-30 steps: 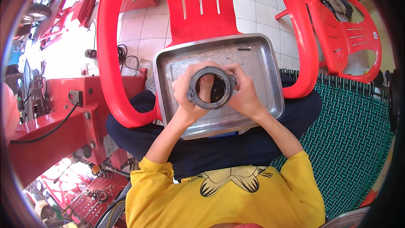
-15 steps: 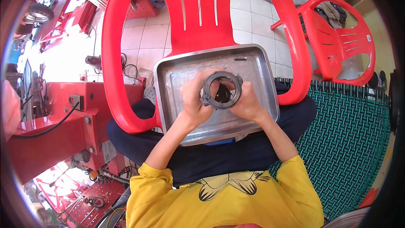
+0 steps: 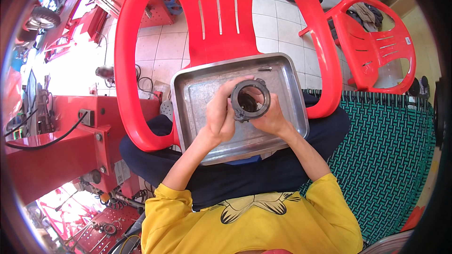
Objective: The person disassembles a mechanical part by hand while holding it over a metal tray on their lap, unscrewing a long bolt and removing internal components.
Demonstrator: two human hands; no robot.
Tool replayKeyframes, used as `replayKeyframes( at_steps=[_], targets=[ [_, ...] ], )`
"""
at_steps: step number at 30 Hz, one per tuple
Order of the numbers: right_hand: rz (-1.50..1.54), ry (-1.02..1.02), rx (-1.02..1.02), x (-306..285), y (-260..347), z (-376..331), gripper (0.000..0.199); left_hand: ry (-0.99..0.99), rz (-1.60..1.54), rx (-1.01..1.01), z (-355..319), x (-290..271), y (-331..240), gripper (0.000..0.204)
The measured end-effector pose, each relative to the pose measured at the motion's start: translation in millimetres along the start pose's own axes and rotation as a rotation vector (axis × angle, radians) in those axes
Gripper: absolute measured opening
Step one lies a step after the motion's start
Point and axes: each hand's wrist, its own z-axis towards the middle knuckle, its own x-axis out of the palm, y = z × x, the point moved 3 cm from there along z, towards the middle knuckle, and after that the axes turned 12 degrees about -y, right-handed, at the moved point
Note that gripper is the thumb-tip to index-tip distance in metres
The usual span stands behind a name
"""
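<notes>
Over the metal tray (image 3: 194, 113), I hold a dark hollow cylindrical metal part (image 3: 266, 101), its open round end tilted up toward me and small lugs on its rim. My left hand (image 3: 220, 116) is closed round its left side. My right hand (image 3: 274, 121) grips it from the right, and some of its fingers show through the bore at the far end. Most fingertips of both hands are hidden behind the part. A small dark pin or bolt (image 3: 265, 69) lies near the tray's far edge.
The tray rests on a red plastic armchair (image 3: 221, 42) in front of me. A second red chair (image 3: 376, 49) stands at the far right, beside a green woven mat (image 3: 386, 160). Red metal machinery (image 3: 70, 131) with a black cable fills my left side.
The part has shifted slightly right and turned a little in my hands, so its lugs sit differently. My left hand has moved a little along its side. The view has shifted slightly.
</notes>
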Motion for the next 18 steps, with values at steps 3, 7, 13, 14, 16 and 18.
replayKeyframes(
  at_steps=[3, 7, 13, 14, 16, 18],
  targets=[
    [0.048, 0.014, 0.009, -1.6, 1.2, 4.1, 0.043, -0.001, -0.007, 0.019, -1.1, 2.5, 0.2, 0.034],
    [0.039, 0.101, 0.058, -3.1, -1.6, 2.9, 0.033, 0.031, -0.119, -0.100, -3.2, 2.8, 1.7, 0.034],
    [0.112, 0.149, 0.054, 3.9, -11.3, -3.6, 0.027, 0.036, -0.194, -0.193, -3.2, 0.6, -2.8, 0.052],
    [0.143, 0.150, 0.063, 5.5, -13.9, -4.7, 0.028, -0.005, -0.240, -0.180, -2.9, 1.6, -3.0, 0.057],
    [0.154, 0.139, 0.032, 7.0, -10.3, -4.2, 0.032, -0.059, -0.320, -0.112, -1.8, 2.8, -2.8, 0.066],
    [0.163, 0.137, 0.017, 8.1, -5.5, -2.6, 0.035, -0.057, -0.379, 0.044, 1.2, 2.8, 1.3, 0.075]
  ],
)
